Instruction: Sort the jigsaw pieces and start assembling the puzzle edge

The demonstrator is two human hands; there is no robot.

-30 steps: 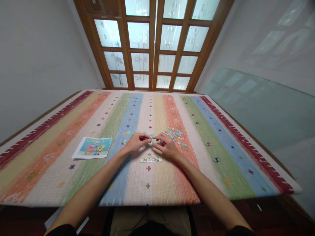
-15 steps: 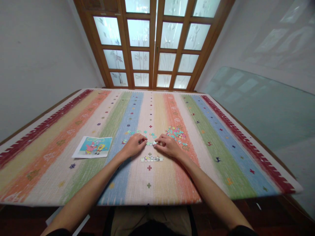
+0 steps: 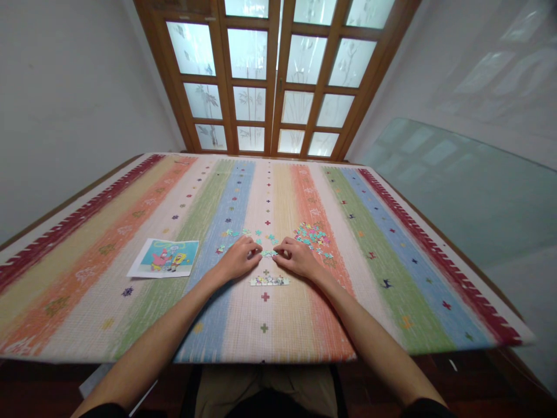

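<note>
Wooden-framed door (image 3: 278, 75) with frosted, etched glass panes at the far end. Plain white walls (image 3: 65, 104) either side. Striped cloth (image 3: 304, 325) covers the surface.

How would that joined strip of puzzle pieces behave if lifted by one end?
The strip is thin, flat and made of several small interlocked pieces, so it would probably sag or come apart. It looks very light. Pushed flat across the woven cloth, it might hold together better.

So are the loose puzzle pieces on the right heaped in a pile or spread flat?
Spread flat: the loose pieces lie scattered in a thin patch on the striped cloth, just beyond the right hand.
</note>
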